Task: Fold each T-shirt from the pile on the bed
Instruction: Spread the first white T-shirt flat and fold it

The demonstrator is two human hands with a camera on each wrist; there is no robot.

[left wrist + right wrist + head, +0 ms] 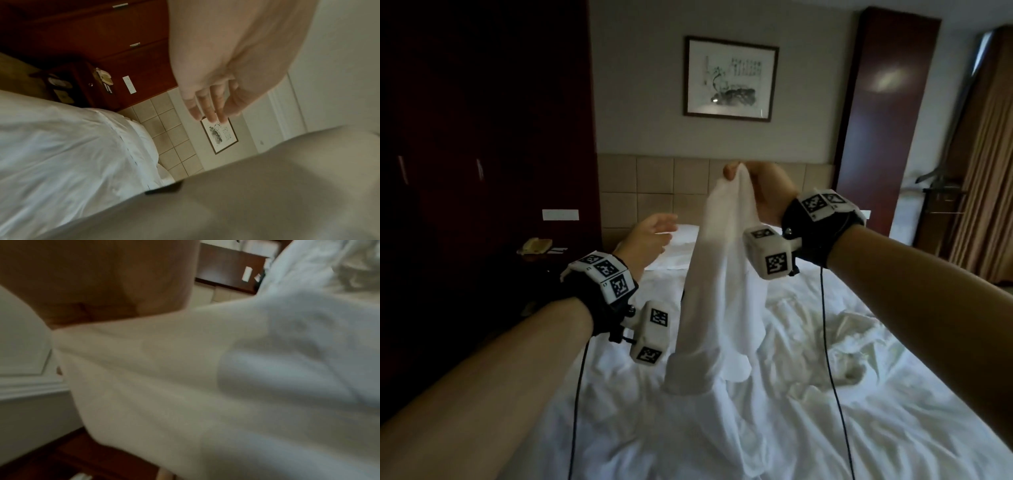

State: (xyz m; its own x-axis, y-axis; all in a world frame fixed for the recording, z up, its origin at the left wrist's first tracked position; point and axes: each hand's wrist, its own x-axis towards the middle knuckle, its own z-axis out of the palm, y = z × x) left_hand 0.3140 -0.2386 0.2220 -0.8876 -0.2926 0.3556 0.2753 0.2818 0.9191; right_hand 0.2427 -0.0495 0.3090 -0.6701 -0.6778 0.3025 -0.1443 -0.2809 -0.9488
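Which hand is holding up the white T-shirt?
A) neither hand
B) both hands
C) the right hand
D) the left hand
C: the right hand pinches the top of the white cloth T-shirt and lifts it over the bed, while the left hand is open beside it, holding nothing.

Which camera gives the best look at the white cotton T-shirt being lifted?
The head view: the white cotton T-shirt hangs full length from the right hand, which pinches its top, down onto the bed. The right wrist view shows only blurred close-up cloth. The left wrist view shows a grey blur, possibly the shirt.
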